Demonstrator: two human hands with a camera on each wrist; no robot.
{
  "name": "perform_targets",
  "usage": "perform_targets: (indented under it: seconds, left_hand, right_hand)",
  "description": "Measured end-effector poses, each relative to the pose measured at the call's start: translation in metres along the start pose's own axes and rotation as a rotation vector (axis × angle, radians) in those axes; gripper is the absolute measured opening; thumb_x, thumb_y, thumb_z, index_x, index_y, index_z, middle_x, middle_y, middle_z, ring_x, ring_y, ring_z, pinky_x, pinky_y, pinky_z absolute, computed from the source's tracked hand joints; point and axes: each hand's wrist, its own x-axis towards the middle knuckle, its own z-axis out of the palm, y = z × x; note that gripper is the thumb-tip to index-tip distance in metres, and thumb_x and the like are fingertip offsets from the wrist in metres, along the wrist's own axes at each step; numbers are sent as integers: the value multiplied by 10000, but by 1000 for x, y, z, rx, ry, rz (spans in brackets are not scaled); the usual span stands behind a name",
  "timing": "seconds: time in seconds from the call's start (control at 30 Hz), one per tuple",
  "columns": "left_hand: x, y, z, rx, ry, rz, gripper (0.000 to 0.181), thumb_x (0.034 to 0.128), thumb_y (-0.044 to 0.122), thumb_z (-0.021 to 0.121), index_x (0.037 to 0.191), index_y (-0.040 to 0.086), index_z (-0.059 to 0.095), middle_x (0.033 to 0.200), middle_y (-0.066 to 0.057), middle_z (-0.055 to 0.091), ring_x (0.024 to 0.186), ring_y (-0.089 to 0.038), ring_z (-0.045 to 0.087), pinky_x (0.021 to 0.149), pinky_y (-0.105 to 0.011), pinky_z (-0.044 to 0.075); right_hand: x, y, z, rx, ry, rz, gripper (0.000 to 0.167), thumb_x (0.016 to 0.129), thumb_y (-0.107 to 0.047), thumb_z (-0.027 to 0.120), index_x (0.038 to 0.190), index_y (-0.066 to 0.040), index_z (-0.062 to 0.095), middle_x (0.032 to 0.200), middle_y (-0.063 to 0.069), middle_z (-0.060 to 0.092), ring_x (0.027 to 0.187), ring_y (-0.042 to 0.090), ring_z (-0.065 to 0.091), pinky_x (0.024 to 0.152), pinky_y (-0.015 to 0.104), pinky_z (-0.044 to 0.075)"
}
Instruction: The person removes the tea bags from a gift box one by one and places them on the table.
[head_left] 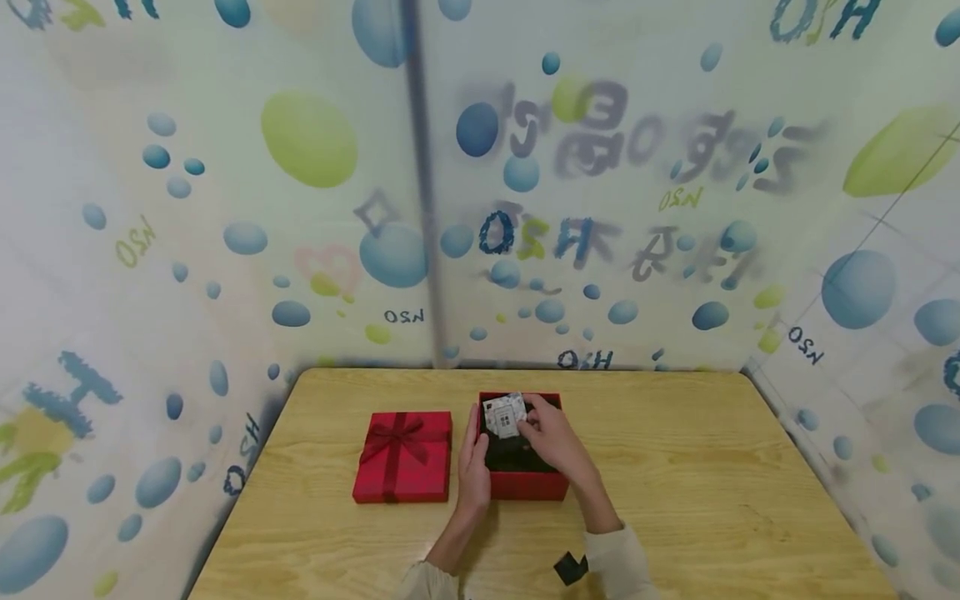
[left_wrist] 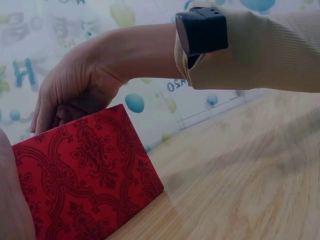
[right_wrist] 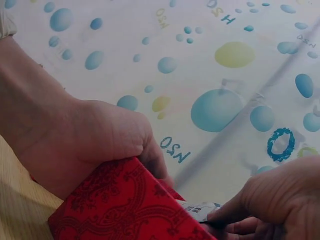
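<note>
A red gift box (head_left: 527, 487) with a dark patterned surface stands without its lid on the table, dark inside. My left hand (head_left: 472, 471) holds the box's left side, the thumb at the rim and the fingers along the outer wall. Over the box's far left part, my right hand (head_left: 553, 437) pinches a small white packet (head_left: 504, 415) with grey print by its right side. The right wrist view shows only an edge of this packet (right_wrist: 197, 209) above the red wall. Some right-hand fingertips are hidden.
To the left lies the red lid (head_left: 420, 467) with a dark red ribbon bow. A small black piece (head_left: 570, 569) lies near the right sleeve (head_left: 618, 562). The wooden table (head_left: 712, 467) meets a printed curtain wall (head_left: 600, 333) behind.
</note>
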Motion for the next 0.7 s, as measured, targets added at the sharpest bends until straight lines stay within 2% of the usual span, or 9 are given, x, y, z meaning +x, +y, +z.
perform_targets:
  seconds: [0.07, 0.17, 0.27, 0.33, 0.47, 0.53, 0.7]
  left_hand:
    - [1, 0, 0, -6, 3, 2, 553, 1132, 93, 283, 1679, 116, 206, 1739, -116, 173, 1605, -271, 119, 1262, -491, 108]
    - [2, 2, 1, -13, 2, 6, 552, 1132, 85, 280, 1678, 111, 205, 1739, -116, 175, 1606, -271, 120, 1259, -385, 131]
    - [2, 2, 1, -9, 1, 4, 552, 1130, 78, 277, 1676, 98, 204, 1739, -112, 179, 1606, -270, 124, 1224, -255, 152]
    - [2, 1, 1, -4, 6, -4, 551, 1128, 73, 280, 1675, 94, 210, 1737, -98, 188, 1605, -263, 130, 1212, -234, 154]
    - [1, 0, 0, -5, 10, -4, 546, 1130, 74, 288, 1671, 92, 222, 1734, -99, 196, 1601, -253, 137, 1255, -383, 136]
    - [1, -1, 0, -9, 14, 6, 542, 1132, 84, 296, 1670, 89, 229, 1732, -107, 203, 1600, -259, 141, 1262, -473, 119]
    - [-1, -2, 1, -1, 26, 18, 539, 1126, 72, 307, 1662, 71, 250, 1723, -119, 233, 1597, -287, 157, 1263, -531, 111]
  right_hand:
    - [0, -2, -4, -24, 21, -5, 516, 997, -25, 668, 1476, 66, 500, 776, 31, 644, 675, 233, 637, 633, 283, 494]
    - [0, -6, -9, -25, 49, -4, 524, 990, -24, 680, 1478, 60, 507, 783, 32, 649, 685, 168, 610, 665, 305, 521]
    - [-3, -8, -12, 51, 39, 0, 512, 1002, -2, 652, 1480, 80, 488, 847, 74, 693, 743, 172, 653, 708, 404, 588]
    - [-5, -10, -14, 109, 24, 8, 506, 1013, 11, 629, 1484, 96, 467, 906, 119, 715, 795, 205, 690, 737, 478, 603]
    - [-10, -8, -18, 181, 8, 34, 507, 1032, -4, 606, 1508, 73, 447, 1036, 173, 723, 919, 247, 704, 767, 515, 601]
    - [-11, -5, -22, 194, 16, 37, 500, 1040, -9, 594, 1514, 58, 447, 1090, 196, 718, 958, 266, 699, 757, 483, 605]
    - [-11, 3, -36, 217, 41, 54, 489, 1059, -26, 567, 1525, 43, 437, 1205, 258, 694, 991, 286, 676, 758, 460, 605]
